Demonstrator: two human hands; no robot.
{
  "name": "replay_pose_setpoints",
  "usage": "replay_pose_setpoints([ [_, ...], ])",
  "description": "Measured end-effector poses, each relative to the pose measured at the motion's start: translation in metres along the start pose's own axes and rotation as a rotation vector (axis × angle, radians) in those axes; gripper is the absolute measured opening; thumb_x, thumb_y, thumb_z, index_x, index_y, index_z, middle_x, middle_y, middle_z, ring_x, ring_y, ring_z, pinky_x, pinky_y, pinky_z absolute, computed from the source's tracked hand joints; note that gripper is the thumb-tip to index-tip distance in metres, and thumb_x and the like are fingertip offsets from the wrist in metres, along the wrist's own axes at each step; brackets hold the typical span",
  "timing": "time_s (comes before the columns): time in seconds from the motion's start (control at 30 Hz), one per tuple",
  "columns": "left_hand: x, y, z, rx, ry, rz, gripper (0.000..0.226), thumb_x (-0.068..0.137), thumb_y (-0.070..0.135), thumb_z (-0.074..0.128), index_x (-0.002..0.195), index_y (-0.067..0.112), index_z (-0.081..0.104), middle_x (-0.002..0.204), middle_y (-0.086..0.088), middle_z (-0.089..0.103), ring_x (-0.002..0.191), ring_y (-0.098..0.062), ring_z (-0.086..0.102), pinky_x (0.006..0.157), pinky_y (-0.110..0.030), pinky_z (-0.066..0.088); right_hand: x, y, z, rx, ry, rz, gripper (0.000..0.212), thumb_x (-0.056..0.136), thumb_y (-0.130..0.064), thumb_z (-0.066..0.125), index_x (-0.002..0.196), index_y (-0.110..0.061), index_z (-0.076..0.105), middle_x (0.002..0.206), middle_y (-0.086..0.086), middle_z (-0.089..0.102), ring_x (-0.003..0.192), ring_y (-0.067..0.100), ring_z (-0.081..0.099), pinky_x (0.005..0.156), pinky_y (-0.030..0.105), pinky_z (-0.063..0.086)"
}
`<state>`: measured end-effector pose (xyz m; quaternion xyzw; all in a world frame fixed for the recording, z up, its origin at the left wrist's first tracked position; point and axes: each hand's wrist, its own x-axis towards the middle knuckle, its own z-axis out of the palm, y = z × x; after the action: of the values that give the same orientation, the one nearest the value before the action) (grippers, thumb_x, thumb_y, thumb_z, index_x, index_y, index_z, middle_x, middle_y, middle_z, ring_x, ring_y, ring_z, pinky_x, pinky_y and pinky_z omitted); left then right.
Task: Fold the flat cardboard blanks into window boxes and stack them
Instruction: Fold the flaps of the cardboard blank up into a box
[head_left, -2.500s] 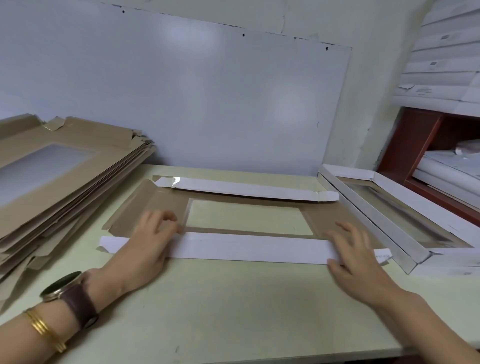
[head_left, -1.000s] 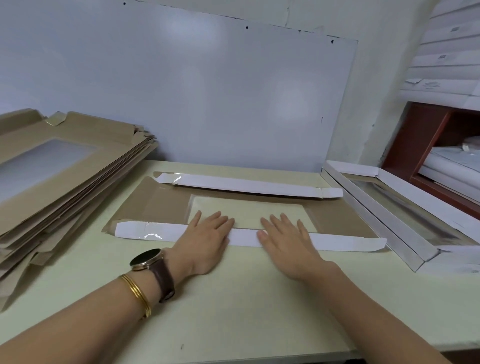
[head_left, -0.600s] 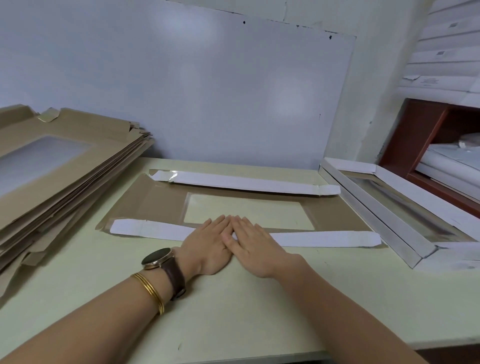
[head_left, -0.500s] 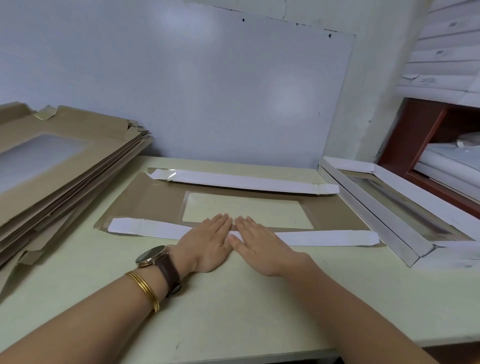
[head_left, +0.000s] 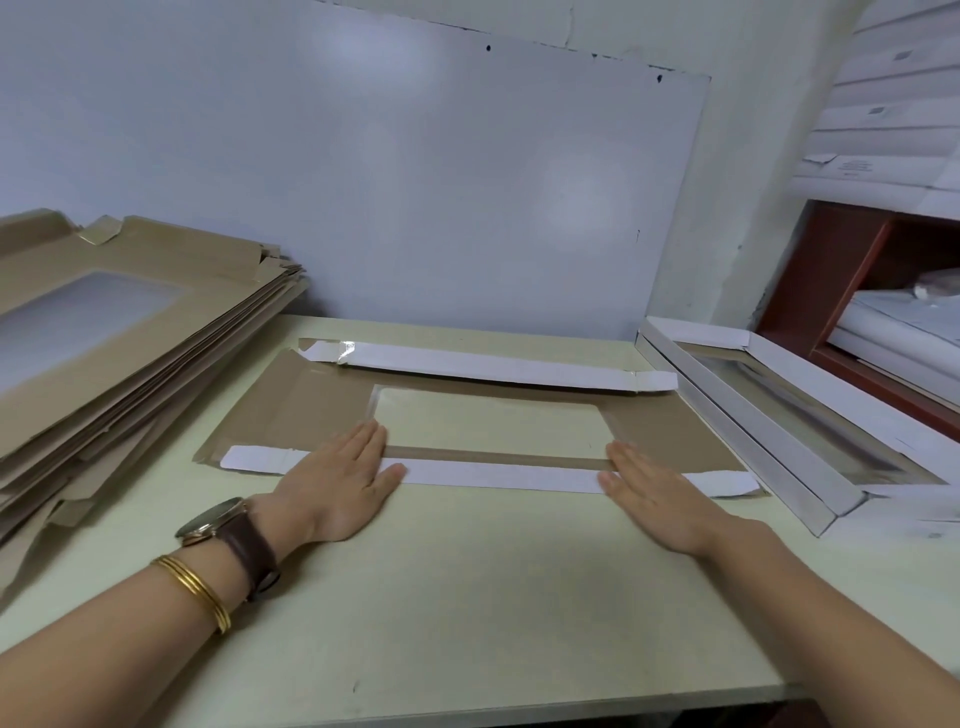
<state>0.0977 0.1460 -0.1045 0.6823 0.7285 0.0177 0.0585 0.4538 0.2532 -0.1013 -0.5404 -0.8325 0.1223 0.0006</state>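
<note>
Kraft-brown cardboard blank (head_left: 311, 395) lies flat at frame centre, both palms pressing its near flap (head_left: 498, 474).

At left sits the pile of flat blanks (head_left: 130, 332). The left hand (head_left: 337, 478) lies flat with straight fingers on the white flap's left part, and the right hand (head_left: 654, 483) does the same on its right part; neither grasps anything. The blank's long axis runs left to right across the table (head_left: 467, 597), window film (head_left: 488, 421) in the middle, far flap (head_left: 488, 366) also folded over. Uneven pressure could pull the crease off its score line, and the flap may spring up once the palms lift. A folded window box (head_left: 769, 415) waits at right.
</note>
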Motion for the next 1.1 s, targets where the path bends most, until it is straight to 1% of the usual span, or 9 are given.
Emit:
replay_pose_setpoints([
  [0.07, -0.003, -0.007, -0.002, -0.006, 0.0, -0.019, 0.069, 0.101, 0.051, 0.012, 0.154, 0.009, -0.001, 0.162, -0.003, -0.005, 0.148, -0.012, -0.006, 0.119, -0.025, -0.005, -0.003, 0.012, -0.003, 0.006, 0.0, 0.034, 0.07, 0.099, -0.058, 0.017, 0.156, -0.02, 0.003, 0.162, -0.01, -0.003, 0.147, 0.001, -0.008, 0.118, 0.026, -0.001],
  [0.27, -0.006, -0.026, -0.003, -0.029, 0.011, -0.06, 0.067, 0.101, 0.051, 0.013, 0.154, 0.013, 0.0, 0.162, -0.001, -0.004, 0.148, -0.011, -0.007, 0.117, -0.025, -0.005, -0.011, 0.038, -0.011, 0.019, 0.012, 0.105, 0.069, 0.1, -0.056, 0.018, 0.156, -0.018, 0.003, 0.162, -0.009, -0.004, 0.147, 0.004, -0.008, 0.121, 0.03, 0.0],
  [0.43, -0.012, -0.049, -0.003, -0.055, 0.019, -0.098, 0.061, 0.099, 0.055, 0.011, 0.154, 0.031, 0.004, 0.162, 0.001, -0.001, 0.149, -0.012, -0.006, 0.12, -0.034, 0.002, -0.015, 0.05, -0.014, 0.029, 0.024, 0.127, 0.066, 0.1, -0.054, 0.018, 0.156, -0.021, 0.003, 0.162, -0.012, -0.003, 0.147, 0.003, -0.007, 0.118, 0.029, 0.001],
  [0.5, -0.014, -0.055, -0.004, -0.058, 0.011, -0.138, 0.059, 0.097, 0.059, 0.01, 0.152, 0.04, 0.002, 0.162, 0.004, -0.002, 0.148, -0.012, -0.008, 0.118, -0.043, 0.005, -0.015, 0.05, -0.015, 0.019, 0.024, 0.124, 0.066, 0.101, -0.054, 0.018, 0.156, -0.021, 0.003, 0.162, -0.011, -0.003, 0.147, 0.003, -0.007, 0.118, 0.028, 0.002],
  [0.57, -0.015, -0.056, -0.004, -0.056, 0.015, -0.155, 0.058, 0.096, 0.06, 0.009, 0.151, 0.044, 0.001, 0.162, 0.006, -0.003, 0.148, -0.011, -0.009, 0.117, -0.047, 0.007, -0.015, 0.05, -0.015, 0.002, 0.026, 0.122, 0.066, 0.101, -0.054, 0.019, 0.156, -0.021, 0.003, 0.162, -0.011, -0.003, 0.147, 0.003, -0.007, 0.117, 0.028, 0.003],
  [0.77, -0.017, -0.054, -0.004, -0.073, 0.031, -0.155, 0.057, 0.097, 0.059, 0.01, 0.151, 0.044, 0.002, 0.162, 0.006, -0.003, 0.148, -0.01, -0.009, 0.117, -0.045, 0.007, -0.016, 0.05, -0.018, -0.044, 0.001, 0.117, 0.067, 0.1, -0.057, 0.02, 0.156, -0.025, 0.003, 0.162, -0.012, -0.003, 0.147, 0.002, -0.008, 0.117, 0.029, 0.004],
  [0.87, -0.017, -0.054, -0.004, -0.085, 0.062, -0.152, 0.057, 0.097, 0.059, 0.011, 0.152, 0.043, 0.007, 0.162, 0.006, 0.001, 0.148, -0.011, -0.006, 0.117, -0.041, 0.008, -0.015, 0.052, -0.02, -0.058, -0.01, 0.119, 0.067, 0.099, -0.059, 0.022, 0.155, -0.028, 0.003, 0.162, -0.014, -0.003, 0.147, 0.001, -0.007, 0.118, 0.034, 0.005],
  [1.0, -0.015, -0.055, -0.002, -0.093, 0.127, -0.148, 0.056, 0.098, 0.057, 0.017, 0.151, 0.04, 0.018, 0.16, 0.003, 0.015, 0.149, -0.015, 0.002, 0.118, -0.037, 0.012, -0.015, 0.052, -0.02, -0.061, 0.01, 0.113, 0.069, 0.097, -0.061, 0.024, 0.155, -0.029, 0.008, 0.162, -0.013, 0.001, 0.149, 0.004, 0.0, 0.121, 0.033, 0.007],
  [1.1, -0.01, -0.053, 0.0, -0.047, 0.237, -0.147, 0.053, 0.1, 0.05, 0.022, 0.149, 0.033, 0.027, 0.155, 0.002, 0.026, 0.148, -0.02, 0.008, 0.119, -0.04, 0.007, -0.016, 0.049, -0.018, -0.077, 0.026, 0.127, 0.069, 0.097, -0.062, 0.023, 0.155, -0.029, 0.01, 0.162, -0.012, 0.003, 0.149, 0.007, 0.004, 0.119, 0.03, 0.009],
])
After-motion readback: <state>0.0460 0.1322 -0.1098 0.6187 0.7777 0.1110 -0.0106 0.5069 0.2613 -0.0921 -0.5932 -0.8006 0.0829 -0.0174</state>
